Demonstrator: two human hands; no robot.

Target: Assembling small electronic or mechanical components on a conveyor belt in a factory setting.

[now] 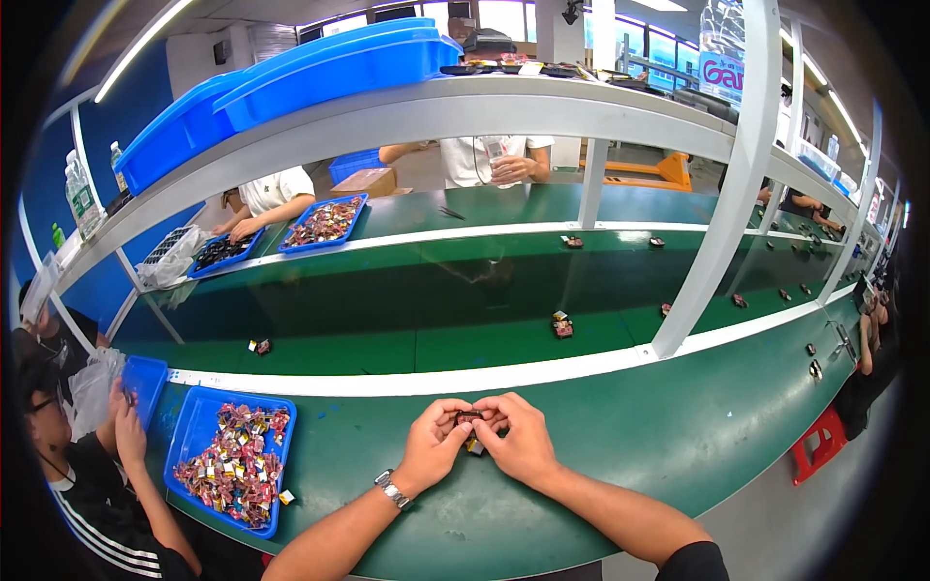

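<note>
Small black-rimmed electronic assembly [469,417], raised near the green workbench [455,523]. Left hand [434,449] and right hand [520,440] both pinch it between thumb and curled fingers. Probably light, stiff and fragile; best gripped by its 2 opposite edges, sparing the components.

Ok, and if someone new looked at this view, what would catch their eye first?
Probably the large blue bins stacked on the shelf at upper left. Next, the blue tray heaped with small reddish parts, left of the hands on the green bench. At lower centre, the left hand and right hand hold a small dark piece between them.
</note>
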